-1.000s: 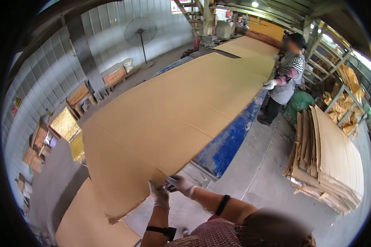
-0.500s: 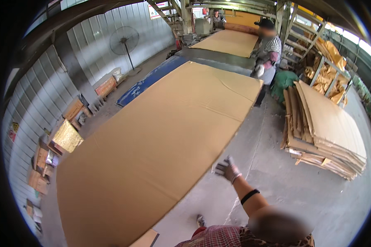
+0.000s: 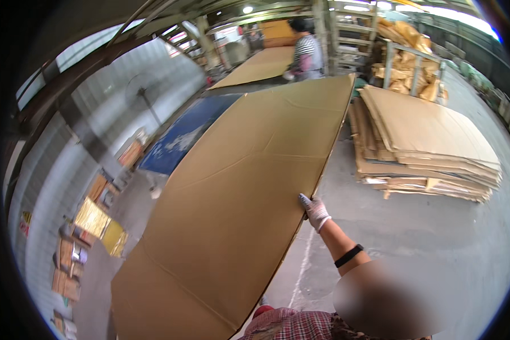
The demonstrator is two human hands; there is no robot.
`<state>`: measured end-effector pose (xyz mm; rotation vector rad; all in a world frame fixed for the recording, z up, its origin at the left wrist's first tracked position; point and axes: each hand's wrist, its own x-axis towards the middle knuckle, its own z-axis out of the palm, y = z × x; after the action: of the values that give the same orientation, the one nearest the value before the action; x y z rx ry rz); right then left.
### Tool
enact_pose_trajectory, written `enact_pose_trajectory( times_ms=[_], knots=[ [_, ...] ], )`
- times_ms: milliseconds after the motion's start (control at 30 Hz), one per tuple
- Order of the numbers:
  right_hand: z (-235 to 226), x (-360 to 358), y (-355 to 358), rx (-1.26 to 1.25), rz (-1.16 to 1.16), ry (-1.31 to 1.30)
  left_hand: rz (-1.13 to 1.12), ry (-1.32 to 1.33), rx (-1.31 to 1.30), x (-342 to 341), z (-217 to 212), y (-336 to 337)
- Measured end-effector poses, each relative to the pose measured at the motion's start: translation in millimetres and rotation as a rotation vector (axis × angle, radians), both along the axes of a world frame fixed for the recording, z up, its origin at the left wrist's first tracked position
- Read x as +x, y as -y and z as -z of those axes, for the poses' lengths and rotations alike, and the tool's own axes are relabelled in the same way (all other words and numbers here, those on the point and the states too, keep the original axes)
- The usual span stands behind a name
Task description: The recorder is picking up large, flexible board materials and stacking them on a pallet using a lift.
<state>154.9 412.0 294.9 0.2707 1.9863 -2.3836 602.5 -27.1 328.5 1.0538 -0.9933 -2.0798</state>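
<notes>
A large brown cardboard sheet (image 3: pixel 232 181) fills the middle, tilted, with crease lines across it. My right hand (image 3: pixel 316 213), in a pale glove with grey fingertips, grips its right edge. The thumb lies on the upper face, while the other fingers are mostly hidden behind the edge. A black band circles my right wrist. My left hand does not show. Beside the sheet's left edge is a small pale shape (image 3: pixel 154 191) that I cannot make out.
A stack of cardboard sheets (image 3: pixel 436 141) stands on the floor at right. Beyond the sheet lie a blue surface (image 3: pixel 190 130) and another cardboard sheet (image 3: pixel 255 67), near a person in a striped top (image 3: pixel 309 54). Boxes (image 3: pixel 68 266) and a fan (image 3: pixel 144 96) line the left wall.
My right hand has gone from open beside the sheet to gripping its right edge. The cardboard sheet has tilted. The view has turned toward the right.
</notes>
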Motion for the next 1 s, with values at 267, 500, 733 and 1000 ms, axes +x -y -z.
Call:
enact_pose_trajectory(
  times_ms=[267,500,733,1000],
  knots=[
    [-172.3,113.5,-347.6,0.169,0.425,-0.221,0.309,-0.015,0.285,-59.2,10.2,-191.9],
    [-188.1,151.8,-635.1,0.143,0.755,-0.288,0.466,0.004,0.528,-162.8,23.8,-375.7],
    [-186.1,167.4,-876.0,0.137,1.085,-0.531,0.975,-0.389,0.176,-365.1,114.8,-590.9],
    [2.9,199.0,-1114.9,-0.150,0.972,-0.128,1.320,-0.105,-0.784,-505.1,108.3,-922.7]
  ],
)
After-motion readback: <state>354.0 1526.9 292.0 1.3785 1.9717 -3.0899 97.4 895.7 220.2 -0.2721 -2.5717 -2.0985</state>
